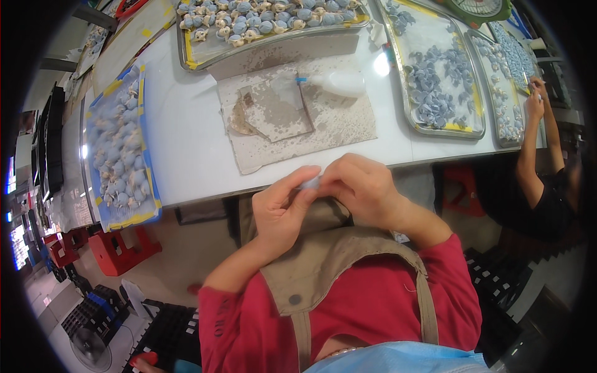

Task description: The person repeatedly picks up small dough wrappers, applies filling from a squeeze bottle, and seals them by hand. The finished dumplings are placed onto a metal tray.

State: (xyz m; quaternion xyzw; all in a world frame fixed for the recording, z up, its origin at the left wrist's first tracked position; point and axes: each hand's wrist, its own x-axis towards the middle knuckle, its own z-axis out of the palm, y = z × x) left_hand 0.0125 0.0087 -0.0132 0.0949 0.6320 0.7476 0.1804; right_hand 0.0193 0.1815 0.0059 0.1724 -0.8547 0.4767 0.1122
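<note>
Just off the table's near edge, my left hand (283, 208) pinches a small grey-blue piece (311, 182) between thumb and fingers. My right hand (364, 189) meets it from the other side, its fingertips closed on the same piece. Fingers cover most of the piece, so its full shape is hidden. Beyond my hands lies a stained cardboard sheet (348, 133) with a smaller piece of board (280, 118) on it. A white squeeze bottle (342, 83) with a blue tip lies on its side there, the tip pointing left.
A tray of blue-and-cream figures (267, 25) stands at the back; a blue tray (149, 168) of similar ones is at left. To the right, a metal tray (448, 132) holds loose grey-blue pieces. A co-worker's hands (535, 93) work beside another tray (507, 118). Red stools (124, 248) stand below.
</note>
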